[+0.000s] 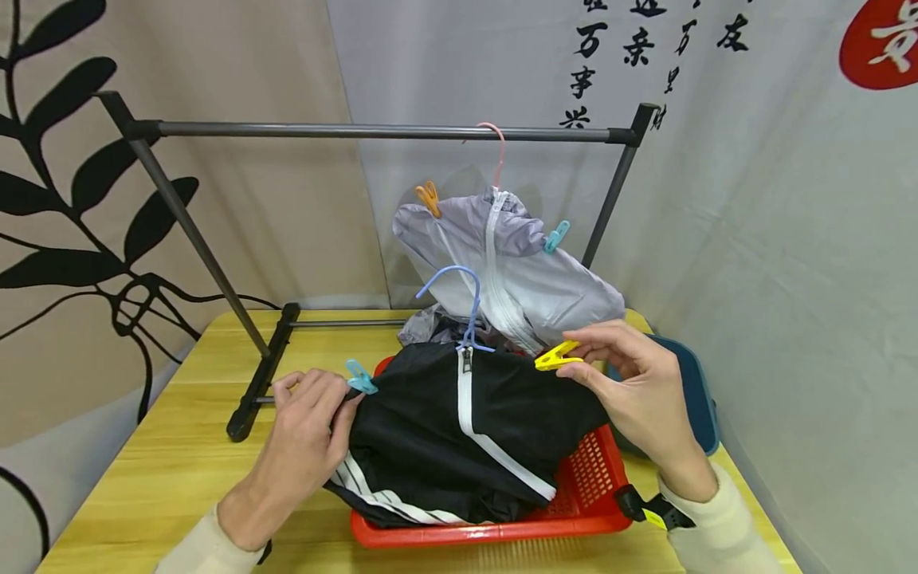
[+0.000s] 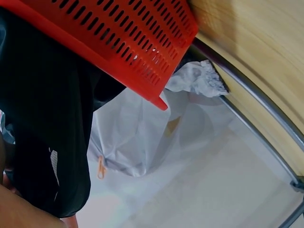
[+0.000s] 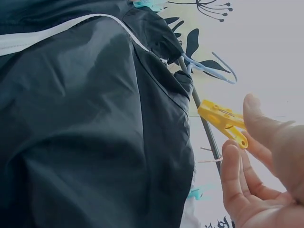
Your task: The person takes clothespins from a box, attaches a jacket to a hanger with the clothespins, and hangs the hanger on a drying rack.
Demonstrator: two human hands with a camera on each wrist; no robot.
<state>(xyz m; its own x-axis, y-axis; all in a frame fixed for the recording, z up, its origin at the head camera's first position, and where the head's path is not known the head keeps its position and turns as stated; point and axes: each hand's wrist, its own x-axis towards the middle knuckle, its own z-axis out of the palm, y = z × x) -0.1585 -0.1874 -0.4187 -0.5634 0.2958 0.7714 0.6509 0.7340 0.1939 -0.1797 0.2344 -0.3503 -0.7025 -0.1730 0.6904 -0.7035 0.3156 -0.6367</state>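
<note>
A black jacket [image 1: 416, 422] with white stripes and a white-edged zipper hangs on a blue hanger [image 1: 473, 307], over a red basket [image 1: 495, 532]. My left hand [image 1: 301, 434] grips the jacket's left shoulder, right beside a light-blue clothespin [image 1: 361, 377] clipped there. In the left wrist view the jacket [image 2: 47, 95] hides most of that hand. Between thumb and fingers, my right hand [image 1: 638, 387] pinches a yellow clothespin [image 1: 555, 356] just above the jacket's right shoulder. The right wrist view shows the yellow clothespin [image 3: 221, 118] apart from the cloth.
Behind the basket, a grey jacket [image 1: 459, 247] hangs by a pink hanger [image 1: 500, 155] from a dark metal rack [image 1: 358, 130]. Orange [image 1: 429, 198] and light-blue [image 1: 556, 237] clothespins sit on its shoulders. A dark blue container [image 1: 692, 391] stands at the right.
</note>
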